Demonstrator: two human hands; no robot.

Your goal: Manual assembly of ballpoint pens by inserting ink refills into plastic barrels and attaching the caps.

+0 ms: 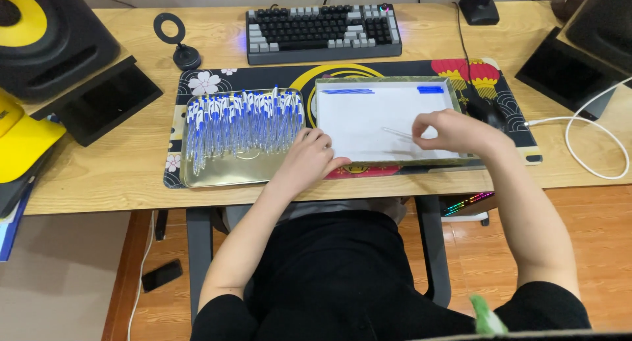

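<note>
Clear pen tube between right fingers

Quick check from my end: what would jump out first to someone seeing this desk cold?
The tray of pens, packed in blue and white rows left of centre. Beside it, a tray lined with white paper where the right hand pinches a thin clear piece; the left hand rests between the trays.

This is a home desk setup, a personal computer and audio corner. A wooden bench carries a mechanical keyboard, a patterned desk mat, and a large studio speaker with a yellow cone; wood-look flooring lies below.
</note>
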